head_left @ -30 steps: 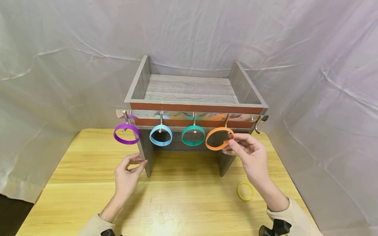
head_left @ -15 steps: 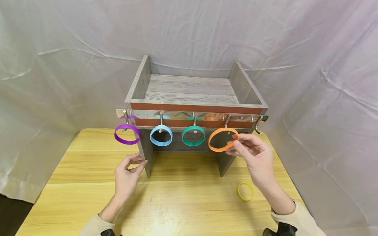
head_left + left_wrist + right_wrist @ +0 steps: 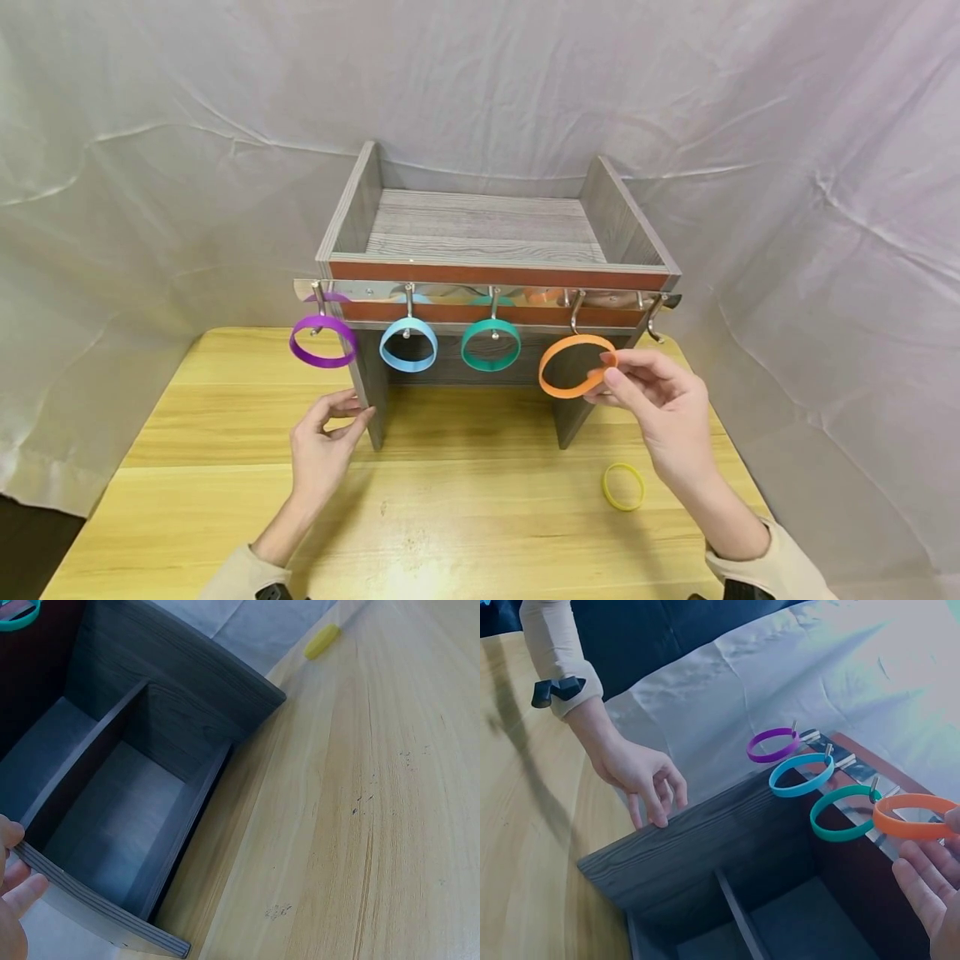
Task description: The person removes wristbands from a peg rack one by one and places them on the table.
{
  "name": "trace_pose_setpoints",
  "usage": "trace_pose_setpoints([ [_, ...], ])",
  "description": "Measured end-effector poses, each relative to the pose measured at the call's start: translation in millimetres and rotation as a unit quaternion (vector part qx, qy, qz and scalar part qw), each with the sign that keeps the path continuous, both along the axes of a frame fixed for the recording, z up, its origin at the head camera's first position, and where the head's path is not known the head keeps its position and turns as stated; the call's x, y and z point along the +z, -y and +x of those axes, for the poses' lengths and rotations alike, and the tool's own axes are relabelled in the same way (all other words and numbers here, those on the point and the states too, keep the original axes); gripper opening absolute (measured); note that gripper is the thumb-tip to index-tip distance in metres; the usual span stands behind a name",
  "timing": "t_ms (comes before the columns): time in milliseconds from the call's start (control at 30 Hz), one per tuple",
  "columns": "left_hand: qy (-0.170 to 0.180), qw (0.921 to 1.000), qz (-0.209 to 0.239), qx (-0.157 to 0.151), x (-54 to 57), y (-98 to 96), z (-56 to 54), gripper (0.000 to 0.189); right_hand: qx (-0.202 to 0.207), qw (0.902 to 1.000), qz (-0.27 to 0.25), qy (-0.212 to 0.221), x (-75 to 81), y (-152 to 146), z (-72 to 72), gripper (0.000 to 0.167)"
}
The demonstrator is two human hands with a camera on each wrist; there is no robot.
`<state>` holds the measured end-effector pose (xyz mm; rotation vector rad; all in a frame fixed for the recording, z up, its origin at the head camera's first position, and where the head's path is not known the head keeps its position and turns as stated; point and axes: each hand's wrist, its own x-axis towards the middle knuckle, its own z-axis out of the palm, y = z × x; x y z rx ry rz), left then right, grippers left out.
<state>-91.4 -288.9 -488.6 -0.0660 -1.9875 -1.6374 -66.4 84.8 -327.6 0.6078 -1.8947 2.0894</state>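
My right hand (image 3: pixel 671 412) pinches an orange wristband (image 3: pixel 567 392) by its right side, between thumb and fingers. The orange band's top rim is right at the lower end of a metal hook (image 3: pixel 577 310), and the hook's tip is hidden behind it. My left hand (image 3: pixel 321 450) grips the front edge of the grey wooden shelf's left side panel (image 3: pixel 372 417); in the left wrist view its fingertips (image 3: pixel 27 892) lie along that panel's edge. Purple (image 3: pixel 322 362), light blue (image 3: pixel 408 366) and green (image 3: pixel 491 366) wristbands hang on the other hooks, left to right.
A yellow wristband (image 3: pixel 624 507) lies on the wooden table (image 3: pixel 480 517) at the right, below my right hand. The rightmost hook (image 3: pixel 656 320) is bare. The grey shelf (image 3: pixel 487 221) carries the hook rail along its front. Pale cloth (image 3: pixel 480 83) hangs behind and beside it.
My right hand has moved right and toward me with the orange wristband, whose rim has slid down to the hook's end. The left hand and the other bands have stayed still.
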Motion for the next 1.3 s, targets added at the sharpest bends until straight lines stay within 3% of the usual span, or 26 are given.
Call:
trace_pose_setpoints([
  [300,-0.002,1.0,0.005,-0.004,-0.6,-0.3,-1.4,0.034,-0.009,0.9999,-0.005,0.012,-11.3,-11.5,9.2,0.028],
  [833,-0.01,0.9999,0.004,-0.008,-1.9,-1.6,-3.1,0.034,-0.026,0.9977,-0.007,0.062,-50.4,-27.4,16.9,0.021],
  [1300,-0.012,0.9999,0.001,-0.008,-0.3,0.4,0.1,0.034,-0.047,0.9857,0.031,0.159,-95.4,-27.2,17.6,0.021],
])
